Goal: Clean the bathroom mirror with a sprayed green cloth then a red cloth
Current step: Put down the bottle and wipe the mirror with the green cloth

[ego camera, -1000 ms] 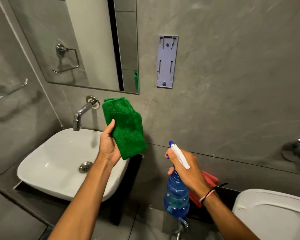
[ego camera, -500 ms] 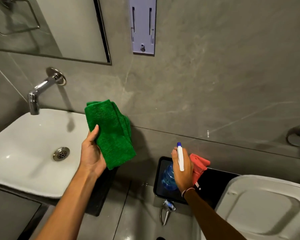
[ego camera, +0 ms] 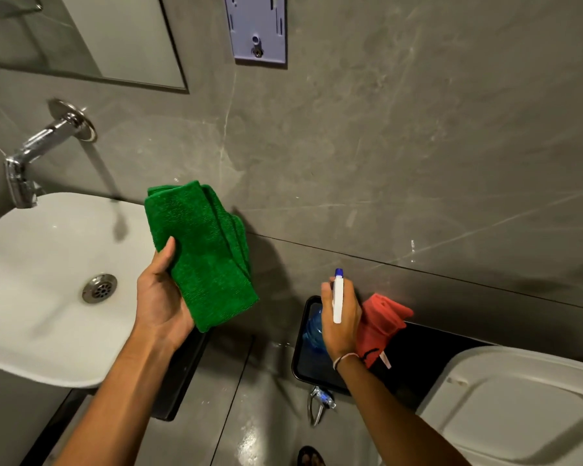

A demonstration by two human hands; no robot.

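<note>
Our left hand (ego camera: 162,304) grips the folded green cloth (ego camera: 202,253), thumb across its front and fingers hidden behind, holding it up beside the sink (ego camera: 48,290). Our right hand (ego camera: 342,317) is wrapped around the spray bottle (ego camera: 337,299) over the black ledge (ego camera: 424,351), the red cloth (ego camera: 382,322) lying just beside our fingers. The mirror (ego camera: 115,38) hangs at upper left.

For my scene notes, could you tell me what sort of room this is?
It looks like a bathroom: a white washbasin under a chrome wall tap, a mirror above, and a toilet lid at lower right.
</note>
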